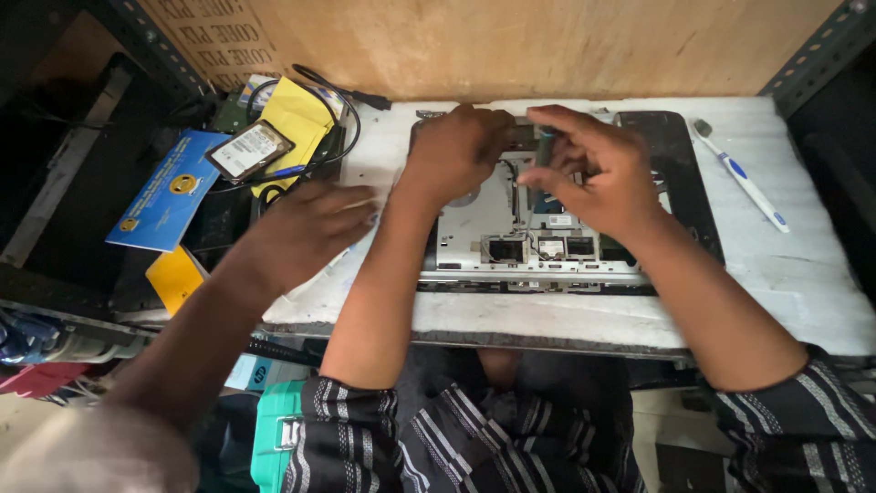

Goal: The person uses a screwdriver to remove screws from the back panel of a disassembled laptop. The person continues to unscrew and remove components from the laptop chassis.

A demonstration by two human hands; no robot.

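The laptop point(538, 239) lies open on the white pad point(803, 274) in the middle of the bench, its silver inside showing. The left hand point(456, 151) rests on the top left part of it, fingers curled down flat, holding it in place; it grips nothing I can see. The right hand point(593, 169) is pinched shut around a thin dark tool point(545, 151), maybe a screwdriver, but it is blurry. The tip points down into the laptop.

To do this bit well, keep the tool straight up, press softly, and turn slowly so it does not slip. Keep the left hand pressing so nothing slides.

Another person's hand point(306, 228) reaches in from the left, fingers spread on the pad edge. Farther out lie a hard drive point(248, 149), yellow paper point(297, 119), a blue card point(169, 192) and a toothbrush point(741, 178)
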